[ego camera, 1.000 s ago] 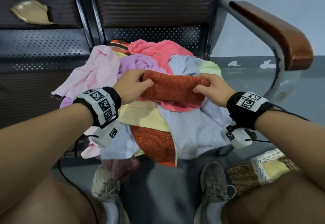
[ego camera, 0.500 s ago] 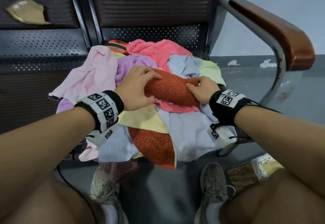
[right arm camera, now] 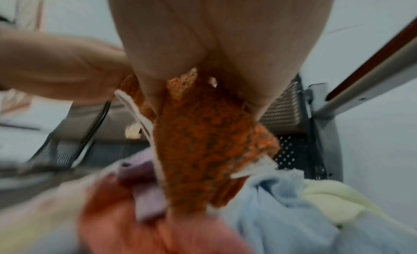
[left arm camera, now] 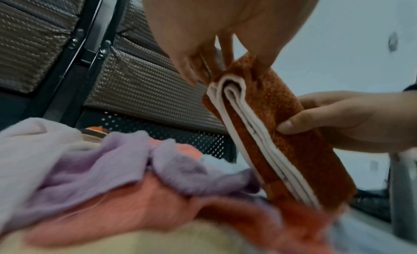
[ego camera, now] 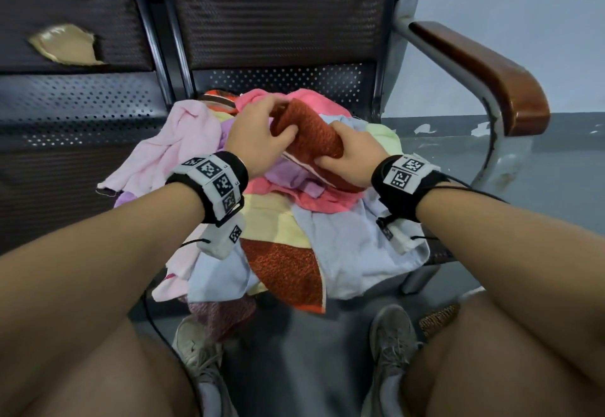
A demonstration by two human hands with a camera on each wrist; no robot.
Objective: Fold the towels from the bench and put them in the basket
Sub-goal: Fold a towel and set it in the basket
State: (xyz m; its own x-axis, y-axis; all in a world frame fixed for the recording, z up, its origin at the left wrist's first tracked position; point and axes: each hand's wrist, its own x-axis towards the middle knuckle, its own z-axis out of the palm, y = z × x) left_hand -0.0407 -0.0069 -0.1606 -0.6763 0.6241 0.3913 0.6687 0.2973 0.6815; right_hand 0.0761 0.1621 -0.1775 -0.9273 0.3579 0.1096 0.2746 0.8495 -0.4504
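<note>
A folded rust-orange towel [ego camera: 311, 135] with white edging [left arm camera: 255, 133] is lifted above the pile, tilted from upper left to lower right. My left hand [ego camera: 258, 135] grips its upper end [left arm camera: 239, 67]. My right hand [ego camera: 347, 154] holds its lower end, thumb on top [left arm camera: 293, 127]. The same towel [right arm camera: 203, 142] hangs below my right palm in the right wrist view. Beneath lies a heap of loose towels [ego camera: 294, 220] in pink, lilac, pale blue, yellow and orange on the bench seat [ego camera: 82, 112]. A corner of the woven basket [ego camera: 438, 317] shows by my right knee.
The bench's dark mesh backrest [ego camera: 278, 14] rises behind the pile. A metal armrest with a wooden top [ego camera: 491, 73] curves at the right. My shoes [ego camera: 389, 341] stand on the grey floor [ego camera: 294, 351] below the seat. A black cable [ego camera: 154, 315] runs by my left leg.
Both hands have raised the folded orange towel off the pile and turned it from lying crosswise to slanting, the left end higher and farther back. The view has tilted, hiding most of the basket.
</note>
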